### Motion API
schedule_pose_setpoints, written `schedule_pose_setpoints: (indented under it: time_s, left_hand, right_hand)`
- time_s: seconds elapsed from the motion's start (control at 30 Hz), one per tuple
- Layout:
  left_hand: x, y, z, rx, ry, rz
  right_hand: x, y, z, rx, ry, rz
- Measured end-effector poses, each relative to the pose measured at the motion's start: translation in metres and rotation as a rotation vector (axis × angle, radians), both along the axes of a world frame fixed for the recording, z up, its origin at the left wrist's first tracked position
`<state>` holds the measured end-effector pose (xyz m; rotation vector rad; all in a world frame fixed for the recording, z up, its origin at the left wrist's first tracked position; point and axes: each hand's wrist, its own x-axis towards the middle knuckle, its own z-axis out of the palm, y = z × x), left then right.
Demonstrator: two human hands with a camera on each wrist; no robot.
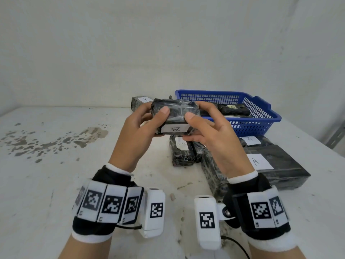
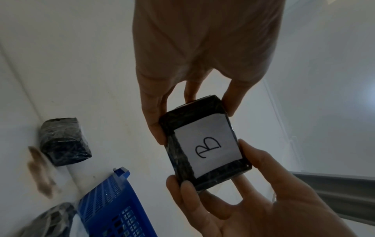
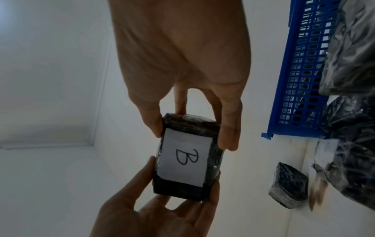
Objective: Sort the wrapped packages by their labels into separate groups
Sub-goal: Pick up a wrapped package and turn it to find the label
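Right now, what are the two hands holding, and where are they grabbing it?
Both hold one black wrapped package labelled B, up off the table. The left hand pinches its left end, the right hand its right end.

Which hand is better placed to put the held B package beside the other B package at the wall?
Probably the left hand: it grips the held package with the right hand, and the B package lies on its side.

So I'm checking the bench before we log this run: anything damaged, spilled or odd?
Only the table itself: a patch of dark flaking blotches on its left side, like worn paint or dried stains. The B package held by the left hand and right hand looks intact.
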<state>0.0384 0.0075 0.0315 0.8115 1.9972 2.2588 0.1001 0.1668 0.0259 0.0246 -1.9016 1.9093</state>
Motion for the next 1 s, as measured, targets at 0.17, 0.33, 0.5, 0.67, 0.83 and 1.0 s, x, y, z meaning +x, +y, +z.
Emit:
schedule_pose_setpoints:
  time_s: [0.17,0.33,0.5,0.67,0.83,1.0]
  left_hand:
    - [-0.0014,0.0003,-0.0012,-0.012,0.017,0.013]
    - [-0.0002,0.0009,-0.0010,-0.013,0.059,0.005]
    - [0.0006,-0.0018,-0.0008,-0.080,0.096,0.004]
    - [0.0005,-0.0026,0.0005,-0.042,0.035,-0.016]
    - [-0.0016,-0.0012,-0.0019,0.032,0.000,-0.027]
    - [0.0008,0.0000,-0.0014,0.009,0.019,-0.027]
  right_hand:
    - [-0.0008,-0.0018,-0.0028,0.059,0.030,0.019]
    - [-0.0048,-0.0022,-0.0059,0.098,0.025,-0.001]
    - [-0.0033,-0.0007,-0.0044,0.118,0.033,0.000]
    - [-0.0014,0.0003,-0.0039,0.119,0.046,0.008]
    - [-0.0004,0.0000,-0.0037,0.103,0.048,-0.001]
    - [-0.0001,-0.0014,-0.0032,0.067,0.061,0.027]
